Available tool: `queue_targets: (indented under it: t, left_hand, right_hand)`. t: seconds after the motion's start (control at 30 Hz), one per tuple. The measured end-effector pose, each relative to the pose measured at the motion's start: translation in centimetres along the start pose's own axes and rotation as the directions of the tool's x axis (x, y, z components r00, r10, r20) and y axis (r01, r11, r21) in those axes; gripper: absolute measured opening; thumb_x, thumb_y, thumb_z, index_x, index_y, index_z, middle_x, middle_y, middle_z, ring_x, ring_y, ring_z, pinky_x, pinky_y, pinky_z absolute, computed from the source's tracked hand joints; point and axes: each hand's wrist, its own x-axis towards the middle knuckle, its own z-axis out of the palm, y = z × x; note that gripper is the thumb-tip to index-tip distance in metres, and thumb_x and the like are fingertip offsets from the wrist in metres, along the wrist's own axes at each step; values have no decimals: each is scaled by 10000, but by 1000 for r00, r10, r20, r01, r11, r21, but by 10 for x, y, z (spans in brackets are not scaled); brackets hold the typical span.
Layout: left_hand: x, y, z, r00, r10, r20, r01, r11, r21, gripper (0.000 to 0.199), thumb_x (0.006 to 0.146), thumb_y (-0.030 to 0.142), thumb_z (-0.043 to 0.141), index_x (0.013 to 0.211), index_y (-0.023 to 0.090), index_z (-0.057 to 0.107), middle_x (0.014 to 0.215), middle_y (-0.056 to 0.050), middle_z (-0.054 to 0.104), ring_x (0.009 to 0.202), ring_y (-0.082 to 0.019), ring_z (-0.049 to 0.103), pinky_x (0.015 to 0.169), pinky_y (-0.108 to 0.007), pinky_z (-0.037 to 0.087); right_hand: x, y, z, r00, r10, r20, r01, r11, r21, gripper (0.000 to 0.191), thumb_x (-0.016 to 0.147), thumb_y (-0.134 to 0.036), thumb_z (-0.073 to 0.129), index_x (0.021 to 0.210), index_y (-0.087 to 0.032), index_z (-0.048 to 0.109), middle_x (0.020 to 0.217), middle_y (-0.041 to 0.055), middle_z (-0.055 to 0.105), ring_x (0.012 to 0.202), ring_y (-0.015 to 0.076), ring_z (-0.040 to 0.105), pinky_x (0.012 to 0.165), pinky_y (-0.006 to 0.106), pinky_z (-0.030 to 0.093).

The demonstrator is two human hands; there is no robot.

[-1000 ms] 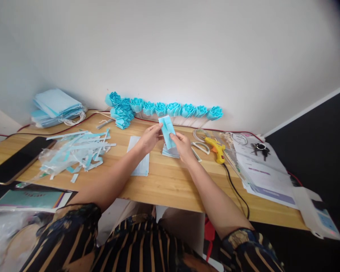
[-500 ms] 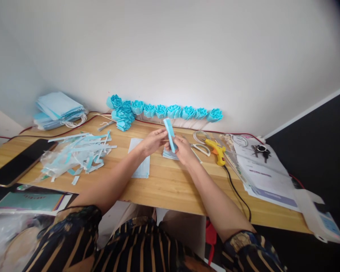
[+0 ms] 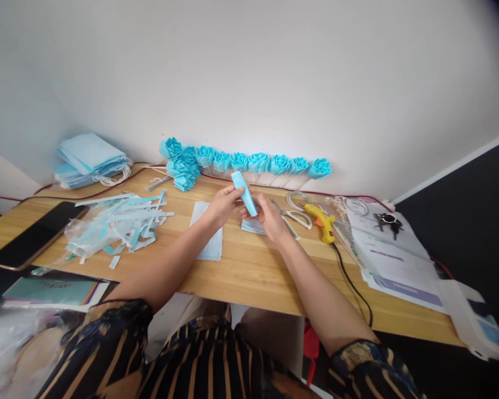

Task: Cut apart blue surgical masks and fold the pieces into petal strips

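Observation:
Both hands are raised over the middle of the wooden table (image 3: 241, 277), around a narrow folded strip of light blue material (image 3: 244, 194). My left hand (image 3: 225, 204) pinches the strip from its left side. On the right side, my right hand (image 3: 268, 216) has its fingers wrapped round the strip's lower part. Flat light blue sheets (image 3: 210, 244) lie below my left hand. Another small blue stack (image 3: 253, 226) is partly hidden under my right hand.
Blue fabric flowers (image 3: 258, 163) line the wall. Mask stack (image 3: 92, 155), cut strips (image 3: 128, 219) and phone (image 3: 33, 235) are left. Scissors (image 3: 300, 219), yellow glue gun (image 3: 325, 221), papers (image 3: 382, 249) and keys (image 3: 388, 220) are right.
The folded strip has turned, its top leaning further left and its broad face showing more. My right hand's fingers have shifted around it. The whole view has moved slightly.

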Motion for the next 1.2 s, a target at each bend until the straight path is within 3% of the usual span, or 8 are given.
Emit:
queue_targets:
  t: [0.1, 0.23, 0.37, 0.53, 0.77, 1.03, 1.2]
  left_hand:
    - [1, 2, 0, 995, 37, -90, -39, 999, -17, 210, 754, 330, 762, 765, 134, 686, 737, -37, 684, 670, -122, 615, 683, -255, 476]
    - [1, 7, 2, 993, 42, -111, -47, 998, -36, 166, 768, 294, 746, 781, 138, 690, 775, -38, 705, 699, -125, 629, 734, -260, 487]
    - [2, 16, 1, 983, 44, -175, -59, 995, -82, 188, 788, 319, 735, 811, 145, 667, 804, -50, 712, 799, -164, 668, 784, -285, 492]
    - [4, 24, -2, 970, 83, -227, -110, 988, -110, 231, 794, 361, 729, 843, 156, 634, 800, -40, 708, 906, -188, 693, 844, -294, 496]
    - [4, 24, -3, 968, 83, -239, -108, 990, -94, 289, 749, 374, 761, 882, 156, 626, 790, -30, 719, 930, -193, 705, 877, -301, 499]
    - [9, 22, -18, 962, 80, -263, -120, 983, -142, 273, 742, 360, 760, 856, 150, 628, 730, -28, 731, 913, -195, 713, 907, -309, 481]
    - [8, 24, -12, 959, 130, -253, -159, 983, -96, 288, 742, 369, 767, 855, 142, 630, 710, -28, 726, 836, -181, 709, 857, -298, 490]
  right_hand:
    - [-1, -3, 0, 999, -38, -7, 37, 996, -83, 600, 774, -713, 591, 1007, -173, 708, 806, 72, 747, 713, 182, 693, 687, 299, 562]
    - [0, -3, 1, 998, -36, -54, 26, 983, -180, 474, 720, -605, 712, 948, -189, 707, 767, 39, 741, 671, 170, 673, 661, 290, 546]
    - [2, 2, 1, 998, -36, -52, 25, 978, -208, 382, 760, -567, 683, 822, -190, 693, 753, 40, 743, 638, 153, 666, 649, 277, 541]
    - [3, 5, 1, 999, -44, -26, 36, 969, -244, 343, 785, -530, 670, 813, -190, 702, 754, 37, 749, 642, 150, 670, 646, 267, 544]
    - [2, 8, -1, 998, -59, 1, 57, 957, -285, 286, 805, -487, 662, 810, -206, 715, 762, 21, 760, 660, 160, 690, 645, 268, 551]
    - [-5, 1, 7, 990, -96, 102, 126, 925, -358, 256, 850, -442, 623, 784, -206, 697, 781, 22, 766, 662, 151, 699, 640, 253, 553]
    - [-8, -3, 7, 990, -87, 113, 121, 933, -339, 260, 838, -442, 636, 789, -198, 711, 768, 22, 762, 681, 156, 697, 658, 263, 550]
